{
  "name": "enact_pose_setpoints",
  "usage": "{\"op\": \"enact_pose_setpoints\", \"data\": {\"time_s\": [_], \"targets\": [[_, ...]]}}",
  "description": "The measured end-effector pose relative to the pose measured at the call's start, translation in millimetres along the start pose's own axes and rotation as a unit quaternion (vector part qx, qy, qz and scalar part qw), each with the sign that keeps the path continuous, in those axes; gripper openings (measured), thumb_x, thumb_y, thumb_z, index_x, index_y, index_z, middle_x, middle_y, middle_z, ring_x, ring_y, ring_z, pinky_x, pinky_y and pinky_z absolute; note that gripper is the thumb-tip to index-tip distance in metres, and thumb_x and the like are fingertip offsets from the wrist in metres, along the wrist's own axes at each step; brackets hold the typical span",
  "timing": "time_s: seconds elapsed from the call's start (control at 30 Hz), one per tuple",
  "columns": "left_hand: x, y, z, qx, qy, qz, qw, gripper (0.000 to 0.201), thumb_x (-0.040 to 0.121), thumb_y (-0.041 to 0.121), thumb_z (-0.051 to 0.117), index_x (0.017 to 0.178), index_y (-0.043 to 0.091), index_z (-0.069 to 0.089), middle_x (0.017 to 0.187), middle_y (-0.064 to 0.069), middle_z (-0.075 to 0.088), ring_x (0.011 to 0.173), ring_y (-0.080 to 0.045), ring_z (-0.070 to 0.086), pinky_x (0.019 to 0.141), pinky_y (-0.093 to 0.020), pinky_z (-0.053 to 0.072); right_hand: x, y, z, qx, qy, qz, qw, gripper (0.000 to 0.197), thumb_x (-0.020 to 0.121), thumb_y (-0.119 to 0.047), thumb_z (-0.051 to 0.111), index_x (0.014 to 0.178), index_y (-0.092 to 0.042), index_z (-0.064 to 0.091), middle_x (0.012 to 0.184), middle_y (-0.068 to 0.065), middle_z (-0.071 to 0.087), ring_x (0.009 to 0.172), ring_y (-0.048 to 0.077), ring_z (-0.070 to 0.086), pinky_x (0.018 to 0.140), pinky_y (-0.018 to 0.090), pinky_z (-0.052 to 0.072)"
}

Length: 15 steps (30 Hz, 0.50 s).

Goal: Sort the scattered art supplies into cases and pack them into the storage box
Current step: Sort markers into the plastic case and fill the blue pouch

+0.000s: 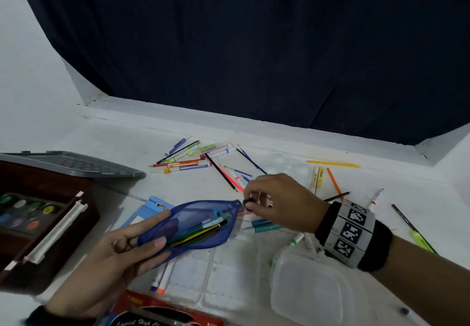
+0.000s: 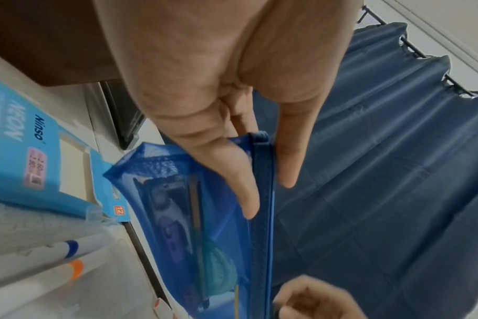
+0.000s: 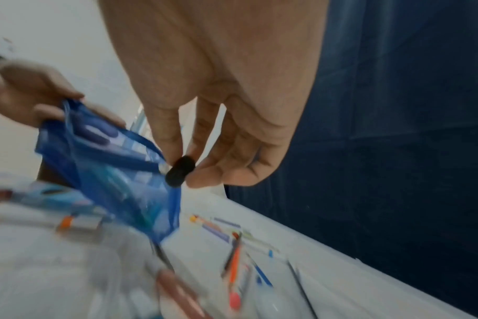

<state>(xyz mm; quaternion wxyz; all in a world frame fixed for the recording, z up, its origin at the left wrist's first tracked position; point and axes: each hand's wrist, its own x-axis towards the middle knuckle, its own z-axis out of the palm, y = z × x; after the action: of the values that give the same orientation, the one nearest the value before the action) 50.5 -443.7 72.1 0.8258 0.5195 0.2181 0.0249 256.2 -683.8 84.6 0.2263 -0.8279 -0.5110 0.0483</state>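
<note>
A blue mesh pencil pouch (image 1: pixel 193 226) holding pencils and pens hangs just above the white table, its mouth gaping. My left hand (image 1: pixel 132 246) holds its near end, thumb on one side and fingers on the other, as the left wrist view shows at the pouch (image 2: pixel 205 194). My right hand (image 1: pixel 269 201) pinches the black zipper pull (image 1: pixel 249 201) at the pouch's far end; the right wrist view shows the black zipper pull (image 3: pixel 180 171) between thumb and fingertips. Loose pens, pencils and markers (image 1: pixel 193 159) lie scattered on the table behind.
A brown storage box (image 1: pixel 45 226) with a watercolour set (image 1: pixel 25 213) stands at left, a grey lid (image 1: pixel 76 164) behind it. A clear plastic container (image 1: pixel 310 292) sits at lower right. A blue marker box (image 1: pixel 150 210) lies under the pouch. A red package (image 1: pixel 162 310) is near me.
</note>
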Motion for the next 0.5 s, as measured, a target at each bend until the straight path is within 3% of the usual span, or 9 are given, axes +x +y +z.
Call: {"op": "enact_pose_setpoints", "data": {"time_s": [0.1,0.27,0.4,0.5], "targets": [[5,1,-3,-0.002,-0.014,-0.013,1.0,0.058,0.056,0.0,0.074,0.112,0.013,0.076,0.122,-0.011,0.071,0.11,-0.023,0.069,0.086,-0.037,0.057,13,-33,12,0.011,0.01,-0.056,0.998,0.004,0.09,-0.025,0.064,0.093,-0.024,0.063,0.083,-0.008,0.059,0.076,0.011,0.056,0.072,0.034,0.047],[8,6,-17,-0.021,-0.033,-0.044,0.998,0.059,0.057,-0.002,0.073,0.115,0.008,0.074,0.12,-0.015,0.071,0.109,-0.026,0.069,0.086,-0.035,0.057,33,-62,42,-0.026,-0.008,-0.067,0.997,0.019,0.094,-0.027,0.055,0.11,-0.025,0.063,0.105,-0.006,0.06,0.097,0.016,0.058,0.079,0.037,0.043],[13,6,-32,-0.028,-0.043,-0.058,0.997,0.055,0.055,-0.003,0.074,0.109,0.011,0.077,0.119,-0.012,0.072,0.108,-0.026,0.07,0.083,-0.032,0.058,38,-65,49,-0.04,0.023,-0.014,0.999,0.037,0.086,-0.023,0.038,0.11,-0.026,0.066,0.109,-0.008,0.06,0.1,0.015,0.053,0.08,0.037,0.041],[19,7,-46,-0.03,-0.054,-0.059,0.996,0.052,0.059,-0.004,0.073,0.108,0.011,0.077,0.122,-0.01,0.071,0.11,-0.023,0.069,0.078,-0.028,0.06,35,-55,55,-0.038,-0.011,0.06,0.997,0.051,0.079,-0.017,0.035,0.124,-0.025,0.057,0.126,-0.009,0.055,0.115,0.015,0.049,0.088,0.039,0.043]]}}
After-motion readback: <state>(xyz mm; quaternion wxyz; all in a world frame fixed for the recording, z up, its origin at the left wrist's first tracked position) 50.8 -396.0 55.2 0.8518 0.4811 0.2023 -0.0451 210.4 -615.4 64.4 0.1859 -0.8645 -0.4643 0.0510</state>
